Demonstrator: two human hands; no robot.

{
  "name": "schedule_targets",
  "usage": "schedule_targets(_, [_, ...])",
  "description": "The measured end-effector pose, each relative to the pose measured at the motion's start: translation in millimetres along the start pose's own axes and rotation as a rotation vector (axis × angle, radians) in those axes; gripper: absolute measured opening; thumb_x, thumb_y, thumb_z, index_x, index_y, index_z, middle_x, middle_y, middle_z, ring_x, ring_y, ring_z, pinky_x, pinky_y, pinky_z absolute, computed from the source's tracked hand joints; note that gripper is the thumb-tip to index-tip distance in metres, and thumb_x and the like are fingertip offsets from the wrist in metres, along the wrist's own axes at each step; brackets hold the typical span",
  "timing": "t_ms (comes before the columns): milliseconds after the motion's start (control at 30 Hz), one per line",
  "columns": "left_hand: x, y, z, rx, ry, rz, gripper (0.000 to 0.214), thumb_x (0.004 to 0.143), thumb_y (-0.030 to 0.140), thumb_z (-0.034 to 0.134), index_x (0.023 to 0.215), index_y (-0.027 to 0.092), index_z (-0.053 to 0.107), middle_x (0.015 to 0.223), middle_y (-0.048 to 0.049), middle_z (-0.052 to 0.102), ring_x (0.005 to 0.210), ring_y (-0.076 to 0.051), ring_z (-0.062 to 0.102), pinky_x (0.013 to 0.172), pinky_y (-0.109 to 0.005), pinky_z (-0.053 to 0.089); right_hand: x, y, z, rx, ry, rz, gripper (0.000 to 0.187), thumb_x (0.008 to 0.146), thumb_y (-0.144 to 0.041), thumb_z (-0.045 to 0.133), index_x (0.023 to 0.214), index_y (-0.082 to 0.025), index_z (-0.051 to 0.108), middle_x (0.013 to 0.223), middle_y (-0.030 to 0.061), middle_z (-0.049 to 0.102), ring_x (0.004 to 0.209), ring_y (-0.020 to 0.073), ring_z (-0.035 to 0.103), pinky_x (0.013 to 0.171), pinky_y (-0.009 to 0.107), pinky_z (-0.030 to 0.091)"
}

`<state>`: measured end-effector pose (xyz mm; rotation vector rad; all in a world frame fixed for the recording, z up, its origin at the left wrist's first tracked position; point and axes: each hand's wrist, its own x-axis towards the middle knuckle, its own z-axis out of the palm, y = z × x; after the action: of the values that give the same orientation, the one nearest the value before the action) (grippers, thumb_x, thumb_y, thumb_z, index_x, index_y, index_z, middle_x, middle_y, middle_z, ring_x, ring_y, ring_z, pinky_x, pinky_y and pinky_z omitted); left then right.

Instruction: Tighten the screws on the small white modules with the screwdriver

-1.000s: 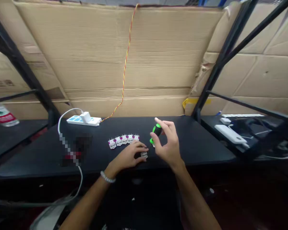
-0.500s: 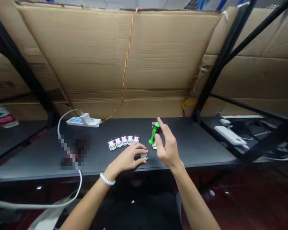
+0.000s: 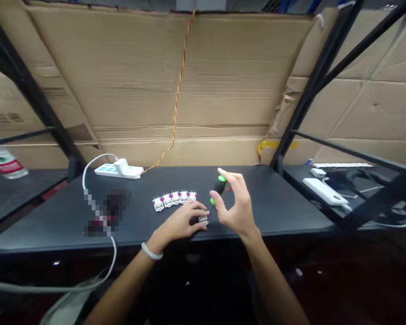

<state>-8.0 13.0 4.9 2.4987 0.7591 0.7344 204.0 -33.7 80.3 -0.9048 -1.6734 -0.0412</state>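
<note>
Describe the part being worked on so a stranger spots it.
Start at the black table, near its front edge. In front of the row of five white-and-pink parts, one part lies apart at the fingertips of the left hand, the green-handled screwdriver pointing at it.

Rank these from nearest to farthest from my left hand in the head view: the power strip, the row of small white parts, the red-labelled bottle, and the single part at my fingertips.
1. Single part, at the left hand fingertips.
2. Row of small white parts, just behind that hand.
3. Power strip, farther back and left.
4. Red-labelled bottle, far left of the view.
</note>
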Motion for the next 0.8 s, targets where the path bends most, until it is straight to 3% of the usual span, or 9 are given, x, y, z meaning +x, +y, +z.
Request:
schedule_targets(100, [0.4, 1.3, -0.8, 0.003, -0.002, -0.001, 0.031, 0.095, 0.031, 0.084, 0.124, 0.023, 0.080, 0.130, -0.0104, 0.072, 0.127, -0.030, 0.063, 0.117, -0.049, 0.050, 0.1, -0.1, 0.2, -0.001, 0.003, 0.017, 0.052, 0.100, -0.024, 0.063, 0.152, -0.026, 0.057, 0.119, 0.0105, 0.069, 0.106, 0.0262, 0.070, 0.094, 0.044, 0.062])
schedule_targets(233, [1.0, 2.6, -2.0, 0.007, -0.009, 0.001, 0.030, 0.095, 0.031, 0.084, 0.123, 0.022, 0.080, 0.129, -0.0104, 0.072, 0.125, -0.030, 0.064, 0.116, -0.049, 0.051, -0.3, 0.4, -1.3, 0.059, -0.037, 0.029, 0.055, 0.104, -0.019, 0.050, 0.159, -0.025, 0.049, 0.129, 0.0116, 0.071, 0.113, 0.0251, 0.070, 0.101, 0.044, 0.060])
schedule_targets(400, [0.3, 0.9, -1.0, 0.009, -0.003, 0.006, 0.029, 0.096, 0.035, 0.083, 0.123, 0.024, 0.080, 0.131, -0.0108, 0.072, 0.126, -0.030, 0.063, 0.116, -0.051, 0.051, 0.4, -0.6, -1.6, -0.020, 0.015, 0.026, 0.050, 0.099, -0.027, 0.067, 0.148, -0.025, 0.061, 0.120, 0.0110, 0.066, 0.104, 0.0259, 0.068, 0.090, 0.043, 0.062])
schedule_targets(600, [0.0, 0.1, -0.4, 0.010, 0.000, 0.002, 0.030, 0.096, 0.035, 0.082, 0.125, 0.024, 0.080, 0.131, -0.0105, 0.071, 0.127, -0.030, 0.063, 0.116, -0.050, 0.051, 1.0, -0.5, -2.4, 0.031, -0.027, 0.034, 0.058, 0.103, -0.020, 0.054, 0.160, -0.025, 0.049, 0.125, 0.0122, 0.070, 0.110, 0.0261, 0.069, 0.098, 0.045, 0.060])
schedule_targets(800, [0.3, 0.7, -0.2, 0.001, 0.006, 0.001, 0.031, 0.094, 0.031, 0.085, 0.123, 0.023, 0.080, 0.130, -0.0101, 0.072, 0.126, -0.030, 0.063, 0.117, -0.049, 0.051, 1.8, 0.6, -2.2, -0.021, 0.007, 0.037, 0.052, 0.098, -0.027, 0.069, 0.149, -0.025, 0.061, 0.116, 0.0099, 0.066, 0.102, 0.0252, 0.068, 0.090, 0.042, 0.062])
